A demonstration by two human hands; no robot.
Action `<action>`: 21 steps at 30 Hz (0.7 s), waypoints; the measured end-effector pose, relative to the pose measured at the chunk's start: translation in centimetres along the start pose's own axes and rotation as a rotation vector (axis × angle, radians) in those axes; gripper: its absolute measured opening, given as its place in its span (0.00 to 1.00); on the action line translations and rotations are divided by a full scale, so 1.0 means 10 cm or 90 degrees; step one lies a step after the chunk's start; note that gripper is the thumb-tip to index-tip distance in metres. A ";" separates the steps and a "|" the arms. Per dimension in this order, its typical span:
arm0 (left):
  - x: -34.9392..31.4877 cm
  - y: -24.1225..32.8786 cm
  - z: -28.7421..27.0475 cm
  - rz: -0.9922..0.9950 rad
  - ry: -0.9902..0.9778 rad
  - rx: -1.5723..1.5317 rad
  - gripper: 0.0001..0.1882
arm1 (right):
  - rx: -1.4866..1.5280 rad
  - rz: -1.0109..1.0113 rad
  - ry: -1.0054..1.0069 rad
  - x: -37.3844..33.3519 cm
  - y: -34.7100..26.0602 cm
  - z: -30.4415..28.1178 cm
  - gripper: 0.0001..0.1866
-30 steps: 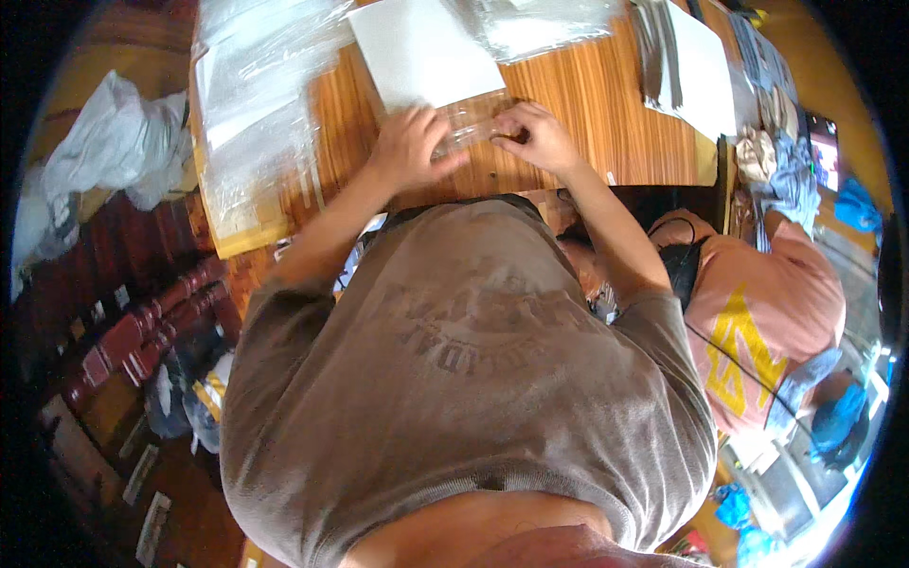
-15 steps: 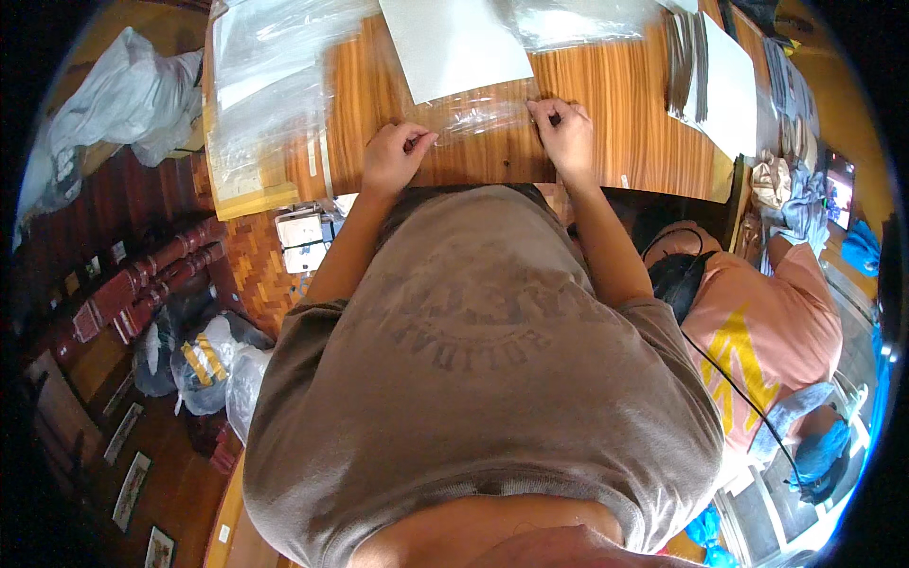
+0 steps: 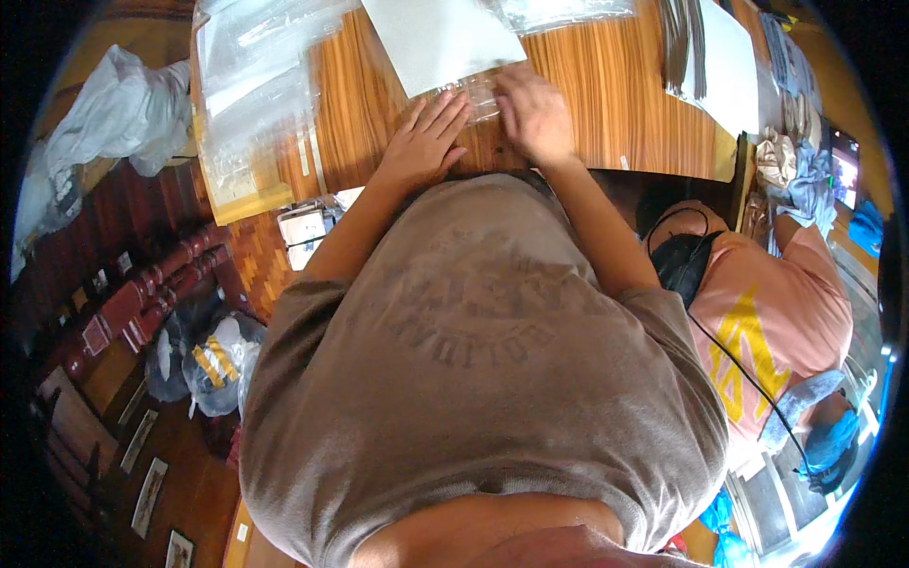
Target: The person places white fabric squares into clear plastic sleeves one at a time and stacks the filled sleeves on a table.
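A white sheet (image 3: 445, 43) in a clear plastic sleeve lies on the wood-grain table in front of me. The sleeve's clear flap (image 3: 483, 102) shows along the sheet's near edge. My left hand (image 3: 424, 142) rests flat on the flap's left part, fingers stretched out and holding nothing. On the right part of the flap is my right hand (image 3: 538, 115), slightly blurred, its fingers loosely bent and apart; I see nothing held in it. The fingertips of both hands reach the sheet's near edge.
Clear plastic sleeves (image 3: 260, 104) cover the table's left side, with more plastic (image 3: 563, 13) at the back. A stack of dark-edged sheets (image 3: 705, 66) stands at the right. Beside me sits a person in a pink shirt (image 3: 776, 312). Filled plastic bags (image 3: 213, 369) lie at lower left.
Both hands have let go of the flap's corners and moved inward. The left now lies flat on the flap; the right has moved up and left to the sheet's edge.
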State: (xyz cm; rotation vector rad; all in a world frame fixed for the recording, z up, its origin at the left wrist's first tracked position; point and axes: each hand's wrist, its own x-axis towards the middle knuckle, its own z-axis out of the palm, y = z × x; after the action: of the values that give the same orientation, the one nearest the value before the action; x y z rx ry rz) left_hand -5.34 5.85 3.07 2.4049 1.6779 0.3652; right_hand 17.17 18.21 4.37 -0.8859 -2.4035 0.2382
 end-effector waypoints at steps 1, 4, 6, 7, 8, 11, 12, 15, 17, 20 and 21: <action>-0.01 0.00 0.03 0.000 0.002 -0.001 0.37 | -0.008 -0.006 -0.035 -0.04 0.00 0.04 0.18; -0.04 -0.04 0.08 0.009 0.028 -0.033 0.36 | -0.003 -0.020 -0.073 -0.13 0.04 0.16 0.18; -0.01 -0.17 0.17 0.029 0.065 -0.095 0.34 | 0.008 -0.008 -0.142 -0.07 0.09 0.03 0.20; 0.06 -0.24 0.14 0.022 0.059 -0.087 0.33 | 0.014 0.001 -0.176 0.00 0.08 -0.05 0.20; 0.17 -0.34 0.11 0.016 0.053 -0.081 0.32 | 0.012 -0.012 -0.191 0.07 0.10 -0.05 0.18; 0.57 -0.50 -0.05 0.089 0.087 0.037 0.29 | 0.003 -0.039 -0.317 0.28 0.16 -0.11 0.16; 0.66 -0.55 -0.06 0.128 0.109 0.099 0.28 | -0.006 -0.057 -0.325 0.34 0.21 -0.07 0.15; 0.65 -0.66 0.02 0.115 0.026 0.058 0.30 | 0.016 -0.153 -0.279 0.37 0.33 -0.09 0.14; 0.65 -0.68 0.02 0.125 0.030 0.035 0.31 | 0.049 -0.163 -0.287 0.38 0.40 -0.10 0.13; 0.67 -0.67 -0.01 0.145 0.044 0.050 0.34 | 0.065 -0.198 -0.265 0.32 0.39 -0.11 0.10; 0.68 -0.63 -0.06 0.149 0.050 0.064 0.35 | 0.066 -0.215 -0.254 0.29 0.37 -0.13 0.09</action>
State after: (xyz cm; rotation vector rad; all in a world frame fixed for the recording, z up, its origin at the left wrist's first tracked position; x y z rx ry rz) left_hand -8.96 14.38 2.44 2.7029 1.4801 0.4239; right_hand 18.13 22.82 5.47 -0.3988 -2.8287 0.4374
